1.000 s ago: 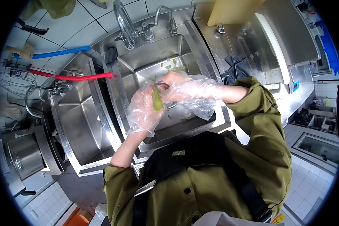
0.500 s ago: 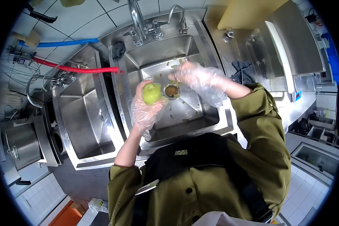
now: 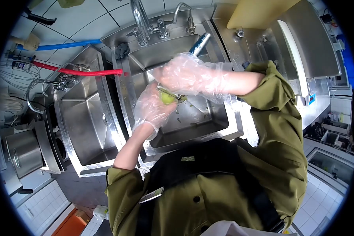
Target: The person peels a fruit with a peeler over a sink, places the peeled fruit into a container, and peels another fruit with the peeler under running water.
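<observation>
Both hands wear clear plastic gloves and meet over the steel sink (image 3: 208, 131). A round green fruit or vegetable (image 3: 167, 98) is held in my left hand (image 3: 152, 107), its top partly covered. My right hand (image 3: 181, 74) is wrapped round a tool with a dark blue and white handle (image 3: 200, 44), whose end sticks out above the fist. A metal part of the tool lies against the green item. Small green peelings (image 3: 205, 115) are scattered on the sink bottom. The drain is mostly hidden behind the hands.
A tap (image 3: 141, 21) with two knobs stands behind the sink. At the left are a second sink (image 3: 82, 118), a red hose (image 3: 82, 72) and a blue hose (image 3: 63, 46). A grey cloth (image 3: 122, 50) lies at the sink's back left corner.
My right hand has moved left to the green item, and the tool's handle now shows above it. My left hand still holds the green item, which has shifted slightly right.
</observation>
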Demonstrator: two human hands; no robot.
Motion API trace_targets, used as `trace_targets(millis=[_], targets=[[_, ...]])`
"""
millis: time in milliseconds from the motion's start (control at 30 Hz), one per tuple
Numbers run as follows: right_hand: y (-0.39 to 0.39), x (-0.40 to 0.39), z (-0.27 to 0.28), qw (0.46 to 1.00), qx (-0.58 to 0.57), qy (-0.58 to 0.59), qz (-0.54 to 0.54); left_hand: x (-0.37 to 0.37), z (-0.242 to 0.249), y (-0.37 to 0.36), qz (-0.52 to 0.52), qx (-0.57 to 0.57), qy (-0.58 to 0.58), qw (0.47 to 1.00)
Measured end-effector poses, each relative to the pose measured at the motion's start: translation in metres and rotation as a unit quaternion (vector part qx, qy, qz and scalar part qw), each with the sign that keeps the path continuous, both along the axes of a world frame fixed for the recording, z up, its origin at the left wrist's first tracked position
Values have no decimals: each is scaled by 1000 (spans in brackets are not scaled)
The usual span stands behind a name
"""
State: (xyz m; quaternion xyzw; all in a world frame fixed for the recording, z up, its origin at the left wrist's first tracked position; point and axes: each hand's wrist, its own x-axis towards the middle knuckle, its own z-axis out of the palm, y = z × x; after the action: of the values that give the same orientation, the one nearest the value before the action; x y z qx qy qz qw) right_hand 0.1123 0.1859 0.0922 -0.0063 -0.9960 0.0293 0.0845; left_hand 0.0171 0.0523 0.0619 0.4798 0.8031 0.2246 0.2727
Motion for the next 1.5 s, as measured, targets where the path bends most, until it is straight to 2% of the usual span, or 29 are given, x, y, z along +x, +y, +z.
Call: trace_targets(millis=[67, 100, 233, 267, 333, 367, 400, 433, 467, 500, 533, 567, 667, 700, 800, 867, 967, 1000, 1067, 1100, 1133, 1167, 1200, 1233, 1267, 1300, 1367, 1433, 1500], targets=[[-1, -3, 4, 999, 10, 1, 39, 1, 5, 1, -9, -27, 2, 1000], [-2, -9, -4, 999, 29, -29, 10, 2, 7, 1, -14, -40, 2, 999], [55, -9, -41, 997, -4, -31, -77, 11, -13, -16, -46, 144, 110, 982], [71, -8, -52, 993, -28, -44, -108, 10, -14, -16, -25, 141, 84, 986], [80, -4, -56, 970, -74, -156, -174, 9, -18, -16, 25, 133, 32, 990], [92, 5, -75, 952, -178, -155, -195, 5, -25, -18, 53, 146, -105, 982], [97, 8, -88, 933, -210, -106, -274, -1, -36, -16, 80, 160, -239, 954], [99, 10, -101, 903, -240, -58, -351, -6, -45, -15, 105, 169, -369, 908], [103, 12, -114, 865, -269, -9, -423, -9, -51, -14, 145, 170, -539, 812], [122, 7, -130, 818, -303, -35, -488, -12, -55, -12, 180, 166, -687, 684], [126, 2, -136, 786, -299, 1, -541, -15, -60, -11, 209, 156, -807, 530], [135, -3, -140, 775, -305, 19, -552, -16, -67, -10, 191, 158, -901, 357], [155, -9, -152, 777, -274, 68, -563, -25, -81, -4, 260, 135, -919, 262], [162, -11, -153, 780, -269, 63, -561, -26, -79, -2, 264, 146, -917, 260], [170, -14, -153, 803, -222, 42, -552, -33, -100, 0, 224, 190, -905, 307], [168, -14, -144, 847, -163, 1, -507, -37, -106, 1, 253, 185, -887, 339], [180, -20, -168, 905, -37, 3, -425, -37, -112, 2, 289, 177, -864, 373], [176, -21, -167, 905, -22, -12, -425, -37, -115, 3, 299, 174, -857, 382], [162, -22, -168, 904, 13, -38, -426, -39, -126, 2, 306, 161, -829, 439], [143, -24, -159, 891, -55, 17, -451, -40, -134, 1, 309, 155, -814, 466], [143, -13, -202, 936, 137, 2, -324, -44, -143, 0, 311, 146, -804, 485], [123, -16, -197, 932, -19, -103, -347, -47, -152, -2, 313, 136, -794, 503], [119, -11, -231, 953, -88, -121, -264, -47, -161, -4, 316, 125, -782, 522], [114, -10, -259, 945, -184, -122, -240, -47, -168, -1, 360, 106, -754, 539], [109, -9, -285, 926, -280, -126, -219, -48, -179, 0, 378, 99, -759, 520], [101, -13, -294, 873, -399, -113, -256, -50, -193, 0, 397, 94, -762, 502], [83, -17, -314, 842, -461, -60, -273, -54, -199, 0, 433, 81, -753, 489], [67, -12, -319, 904, -347, 23, -247, -53, -199, 10, 462, 63, -732, 498], [56, -1, -287, 829, -456, -126, -299, -63, -219, 15, 373, 43, -805, 459]])
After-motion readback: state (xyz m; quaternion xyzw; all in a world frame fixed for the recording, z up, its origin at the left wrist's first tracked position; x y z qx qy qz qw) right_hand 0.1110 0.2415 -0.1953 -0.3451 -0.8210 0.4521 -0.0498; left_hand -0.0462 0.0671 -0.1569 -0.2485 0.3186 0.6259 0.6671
